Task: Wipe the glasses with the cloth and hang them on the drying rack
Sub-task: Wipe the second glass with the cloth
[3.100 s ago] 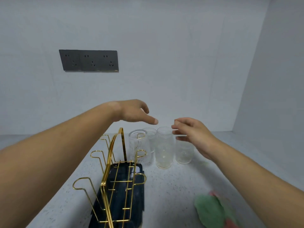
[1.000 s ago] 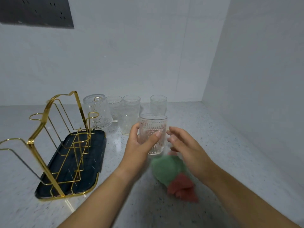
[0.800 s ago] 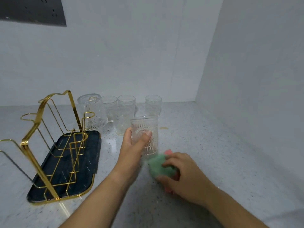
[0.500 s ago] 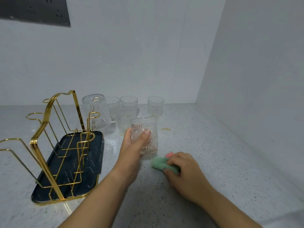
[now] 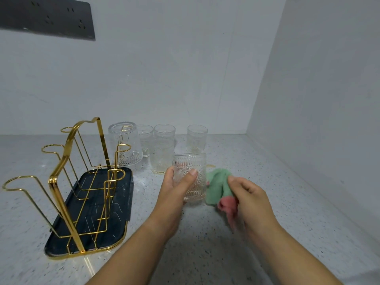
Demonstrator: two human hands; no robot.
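Note:
My left hand (image 5: pixel 176 192) grips a clear embossed glass (image 5: pixel 194 182) upright, just above the counter. Right beside it, my right hand (image 5: pixel 249 197) holds a green and pink cloth (image 5: pixel 217 187) lifted off the counter, its green part touching the glass's right side. A gold wire drying rack (image 5: pixel 61 171) on a dark tray (image 5: pixel 121 229) stands to the left. One glass (image 5: pixel 125 147) hangs upside down on its far right peg. Several more glasses stand behind, such as one (image 5: pixel 161 155) and another (image 5: pixel 197 138).
The speckled counter (image 5: pixel 205 243) meets a white back wall and a white side wall (image 5: pixel 318 110) on the right. A dark socket panel (image 5: pixel 47 19) is on the back wall, upper left.
My right hand grabbed the cloth off the counter and raised it against the glass's right side. My left hand keeps its hold on the glass.

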